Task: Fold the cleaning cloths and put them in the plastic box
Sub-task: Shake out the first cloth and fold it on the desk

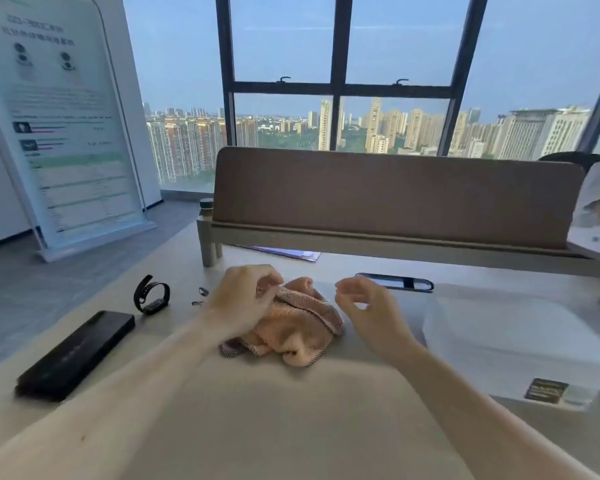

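Note:
A crumpled peach-coloured cleaning cloth [291, 327] with a grey-pink edge lies in a heap on the pale table [264, 420] in front of me. My left hand [239, 299] pinches the cloth's upper left edge between fingers and thumb. To the right of the cloth, my right hand [364, 310] hovers with curled, parted fingers and holds nothing. A translucent plastic box [513, 344] with a dark label stands at the right of the table, a short way from my right hand.
At the left lie a black flat case [77, 355] and a black wrist band [151, 294]. A dark phone [395, 282] lies behind my right hand. A raised shelf with a brown divider panel [395, 199] crosses the back of the table.

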`<state>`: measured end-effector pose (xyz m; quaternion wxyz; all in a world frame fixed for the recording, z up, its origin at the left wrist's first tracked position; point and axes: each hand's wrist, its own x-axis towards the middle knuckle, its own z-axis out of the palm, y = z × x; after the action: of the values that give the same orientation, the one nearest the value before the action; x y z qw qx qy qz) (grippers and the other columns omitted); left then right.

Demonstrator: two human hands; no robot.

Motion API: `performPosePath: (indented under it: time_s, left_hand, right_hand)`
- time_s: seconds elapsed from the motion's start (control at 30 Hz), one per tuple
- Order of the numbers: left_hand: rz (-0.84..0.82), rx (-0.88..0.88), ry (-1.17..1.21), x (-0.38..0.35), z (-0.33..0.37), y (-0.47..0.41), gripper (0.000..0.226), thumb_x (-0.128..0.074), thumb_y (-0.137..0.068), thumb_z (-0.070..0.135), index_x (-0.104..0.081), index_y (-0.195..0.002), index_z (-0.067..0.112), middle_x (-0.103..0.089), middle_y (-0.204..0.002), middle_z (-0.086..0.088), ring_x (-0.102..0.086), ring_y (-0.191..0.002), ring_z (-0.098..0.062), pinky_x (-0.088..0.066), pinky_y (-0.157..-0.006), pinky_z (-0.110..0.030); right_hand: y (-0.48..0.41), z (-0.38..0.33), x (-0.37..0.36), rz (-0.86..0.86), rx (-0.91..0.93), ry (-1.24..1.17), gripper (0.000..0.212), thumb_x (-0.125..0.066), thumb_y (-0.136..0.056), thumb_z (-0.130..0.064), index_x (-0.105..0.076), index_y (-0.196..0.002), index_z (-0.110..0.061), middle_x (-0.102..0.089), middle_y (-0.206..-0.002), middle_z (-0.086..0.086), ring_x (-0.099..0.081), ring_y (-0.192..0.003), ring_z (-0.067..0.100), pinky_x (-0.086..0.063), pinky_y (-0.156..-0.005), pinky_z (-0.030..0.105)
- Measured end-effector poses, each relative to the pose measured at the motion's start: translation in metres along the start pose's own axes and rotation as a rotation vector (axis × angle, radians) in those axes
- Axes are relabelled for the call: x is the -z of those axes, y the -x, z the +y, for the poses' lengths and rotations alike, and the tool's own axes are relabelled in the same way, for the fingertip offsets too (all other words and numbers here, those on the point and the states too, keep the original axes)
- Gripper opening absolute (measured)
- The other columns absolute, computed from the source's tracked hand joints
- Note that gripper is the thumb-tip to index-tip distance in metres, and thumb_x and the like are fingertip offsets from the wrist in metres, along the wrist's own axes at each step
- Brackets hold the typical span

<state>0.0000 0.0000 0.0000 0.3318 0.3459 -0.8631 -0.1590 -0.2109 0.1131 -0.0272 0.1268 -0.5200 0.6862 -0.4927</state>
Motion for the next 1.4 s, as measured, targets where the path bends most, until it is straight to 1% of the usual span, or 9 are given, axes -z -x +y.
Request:
performPosePath:
  time_s: [0.2,0.47,0.6,0.73,0.87,1.0,1.13,1.27,1.4]
  left_hand:
    - [-0.150,0.030,-0.265,-0.023,-0.063,-0.032,0.039,-0.060,-0.096,0.005,-0.067,-0.131,0.021,-0.063,-0.135,0.000,-0.054,-0.129,-0.020,-0.039,-0.111,-0.032]
    - [-0.160,-0.062,-0.344,-0.009,-0.081,-0.071,0.014,-0.064,-0.094,0.018,-0.077,-0.094,0.024,-0.076,-0.094,0.007,-0.067,-0.088,-0.016,-0.058,-0.084,-0.042]
    - [-0.016,-0.117,-0.201,0.006,-0.043,-0.093,0.015,-0.055,-0.101,0.014,-0.070,-0.099,0.014,-0.069,-0.090,0.002,-0.063,-0.086,-0.015,-0.047,-0.077,-0.026]
    - [0.125,-0.162,-0.059,0.044,0.012,-0.100,0.016,-0.049,-0.106,0.018,-0.062,-0.100,0.014,-0.064,-0.078,0.006,-0.061,-0.070,-0.009,-0.039,-0.059,-0.010]
    - [0.258,-0.122,0.086,0.092,0.058,-0.089,0.018,-0.055,-0.104,0.031,-0.066,-0.108,0.017,-0.072,-0.091,-0.001,-0.067,-0.081,-0.014,-0.051,-0.073,-0.030]
    - [0.088,-0.104,0.221,0.127,0.095,-0.056,0.010,-0.069,-0.096,0.031,-0.073,-0.099,0.021,-0.073,-0.086,0.005,-0.065,-0.073,0.002,-0.050,-0.068,-0.020]
    - [-0.113,0.019,0.304,0.144,0.108,-0.027,0.010,-0.071,-0.094,0.023,-0.077,-0.102,0.018,-0.075,-0.093,0.001,-0.069,-0.080,-0.004,-0.056,-0.072,-0.020]
    - [-0.248,0.240,0.416,0.145,0.138,-0.015,0.013,-0.062,-0.100,0.012,-0.075,-0.096,0.013,-0.064,-0.085,-0.002,-0.060,-0.067,-0.008,-0.052,-0.053,-0.017]
    - [-0.296,0.258,0.529,0.123,0.180,-0.003,0.022,-0.055,-0.101,0.004,-0.076,-0.097,0.007,-0.065,-0.068,-0.004,-0.063,-0.050,-0.008,-0.054,-0.046,-0.020]
  right_hand:
    - [-0.021,0.051,-0.041,-0.208,-0.038,0.385,0.024,-0.064,-0.088,-0.022,-0.068,-0.112,-0.024,-0.070,-0.106,-0.003,-0.065,-0.099,0.021,-0.054,-0.086,0.039]
    - [-0.039,0.058,-0.023,-0.409,0.137,0.586,0.023,-0.066,-0.079,-0.039,-0.068,-0.097,-0.026,-0.065,-0.089,-0.010,-0.063,-0.085,0.018,-0.055,-0.076,0.039]
    - [-0.046,0.054,-0.017,-0.349,0.154,0.697,0.006,-0.056,-0.093,-0.020,-0.061,-0.088,-0.020,-0.066,-0.085,0.001,-0.063,-0.082,0.030,-0.051,-0.069,0.040]
    - [-0.061,0.013,0.030,-0.007,0.129,0.407,0.014,-0.060,-0.097,-0.020,-0.063,-0.084,-0.016,-0.072,-0.076,0.003,-0.068,-0.075,0.025,-0.052,-0.065,0.033]
    - [-0.053,-0.061,0.109,0.167,0.093,0.068,0.025,-0.054,-0.102,-0.029,-0.066,-0.082,-0.020,-0.073,-0.078,-0.002,-0.067,-0.063,0.002,-0.055,-0.063,0.031]
    - [-0.017,-0.102,0.163,0.172,0.033,-0.154,0.028,-0.052,-0.104,-0.030,-0.068,-0.082,-0.023,-0.076,-0.083,0.001,-0.072,-0.076,0.026,-0.059,-0.083,0.052]
    - [0.030,-0.110,0.169,0.082,-0.086,-0.197,0.023,-0.049,-0.106,-0.020,-0.063,-0.093,-0.008,-0.068,-0.079,0.007,-0.072,-0.062,0.016,-0.062,-0.057,0.035]
    - [0.059,-0.099,0.152,0.288,0.055,0.365,0.007,-0.066,-0.094,-0.021,-0.061,-0.099,-0.019,-0.064,-0.089,-0.001,-0.064,-0.078,0.011,-0.057,-0.078,0.032]
    - [0.091,-0.140,0.118,0.033,0.108,-0.019,0.036,-0.067,-0.083,-0.056,-0.064,-0.098,-0.024,-0.070,-0.078,-0.003,-0.067,-0.070,0.003,-0.057,-0.074,0.023]
